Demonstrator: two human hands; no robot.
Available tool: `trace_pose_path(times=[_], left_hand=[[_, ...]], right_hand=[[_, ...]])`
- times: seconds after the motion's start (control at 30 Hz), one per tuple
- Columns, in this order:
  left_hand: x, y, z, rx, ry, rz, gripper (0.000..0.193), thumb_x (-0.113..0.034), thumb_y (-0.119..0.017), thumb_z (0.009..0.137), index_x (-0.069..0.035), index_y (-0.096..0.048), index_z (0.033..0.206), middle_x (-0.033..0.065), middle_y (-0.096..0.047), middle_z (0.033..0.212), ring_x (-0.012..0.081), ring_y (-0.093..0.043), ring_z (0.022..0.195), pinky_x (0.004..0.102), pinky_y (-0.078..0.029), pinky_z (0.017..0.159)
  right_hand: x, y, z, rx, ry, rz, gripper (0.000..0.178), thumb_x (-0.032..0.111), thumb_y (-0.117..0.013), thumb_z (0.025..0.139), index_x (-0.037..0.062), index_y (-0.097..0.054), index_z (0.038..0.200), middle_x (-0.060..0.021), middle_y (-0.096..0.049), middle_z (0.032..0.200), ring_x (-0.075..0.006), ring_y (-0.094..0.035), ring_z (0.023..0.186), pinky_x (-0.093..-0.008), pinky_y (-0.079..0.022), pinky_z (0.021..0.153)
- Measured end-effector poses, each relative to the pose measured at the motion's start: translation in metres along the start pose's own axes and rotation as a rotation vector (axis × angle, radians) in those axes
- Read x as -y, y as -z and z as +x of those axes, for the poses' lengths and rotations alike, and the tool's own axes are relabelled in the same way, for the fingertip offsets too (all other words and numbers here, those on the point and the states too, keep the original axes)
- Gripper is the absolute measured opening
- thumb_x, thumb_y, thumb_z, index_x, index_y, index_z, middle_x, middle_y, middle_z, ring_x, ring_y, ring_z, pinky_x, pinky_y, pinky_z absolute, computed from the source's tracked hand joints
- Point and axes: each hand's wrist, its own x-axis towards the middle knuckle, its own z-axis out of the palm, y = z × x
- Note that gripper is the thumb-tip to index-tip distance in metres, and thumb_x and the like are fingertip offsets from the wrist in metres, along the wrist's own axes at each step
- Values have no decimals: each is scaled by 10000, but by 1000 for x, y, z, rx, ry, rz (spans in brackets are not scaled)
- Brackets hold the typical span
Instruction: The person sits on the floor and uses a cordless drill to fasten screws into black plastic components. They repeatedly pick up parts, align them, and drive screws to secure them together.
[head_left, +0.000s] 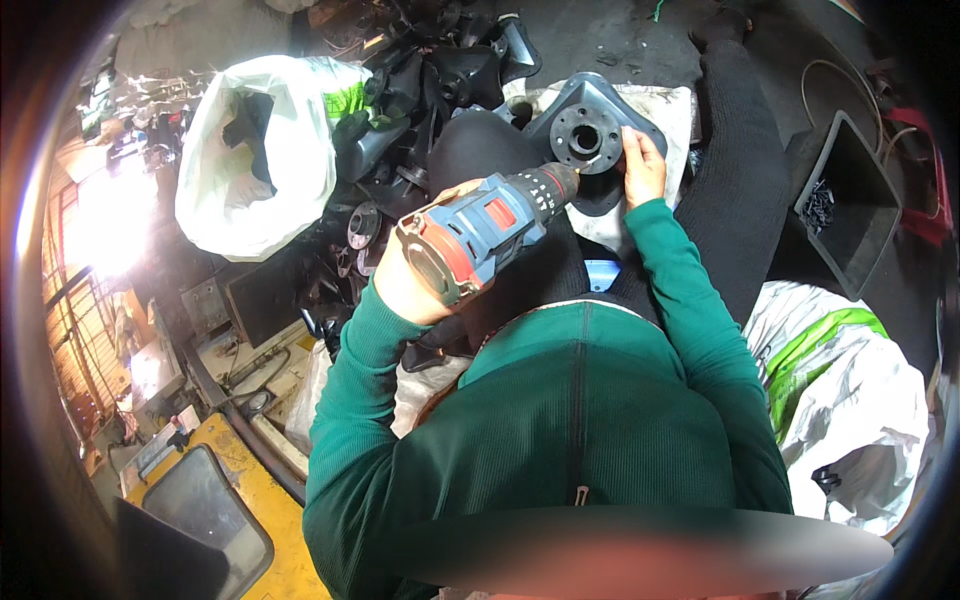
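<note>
My left hand (405,278) is wrapped round a blue and black cordless drill (495,220) with red accents. The drill's front end points up and right, its tip close to the lower edge of a round grey flange (588,138). That flange has a central bore and a ring of small holes, and sits on a black moulded part (582,93) with a broad flared base. At the flange's right edge, the fingers of my right hand (644,168) grip the part. It lies between my legs over a whitish sack (672,110).
Several black moulded parts (465,75) are heaped at the far left of my legs. A white bag (205,180) stands open beside them. To the right are a black bin (868,215) with small dark pieces (818,207) and a white-green sack (850,375). Yellow equipment (225,450) stands lower left.
</note>
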Motion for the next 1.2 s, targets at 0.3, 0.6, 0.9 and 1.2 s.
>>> trace_pose_path(times=[0.3,0.6,0.9,1.2], left_hand=[[35,-14,18,147,9,0,555,-134,-672,758,-58,-458,1265,81,-594,1155,208,-595,1045,320,-479,918],[18,-13,34,-57,123,-266,428,-120,-745,684,-68,-596,1081,103,-644,1005,286,-634,921,378,-512,821],[13,-11,37,-12,-26,-20,440,-142,-752,678,-75,-603,1086,97,-645,1006,296,-638,920,380,-518,809],[9,-8,31,-43,53,-64,513,-166,-772,657,-68,-588,1126,122,-623,1066,308,-620,963,393,-505,828]], right_hand=[[16,1,-23,119,88,243,304,136,-626,887,52,-482,1142,-28,-558,959,-84,-529,833,-210,-448,750],[15,0,-40,99,30,342,338,27,-624,855,57,-467,1153,-38,-566,979,-96,-555,858,-231,-472,785],[5,-6,-50,-115,-148,359,322,93,-675,838,108,-478,1093,1,-559,945,-77,-544,782,-219,-453,670],[-1,-1,-52,-90,-136,314,324,122,-693,831,100,-487,1079,-2,-559,919,-84,-540,782,-228,-463,694]])
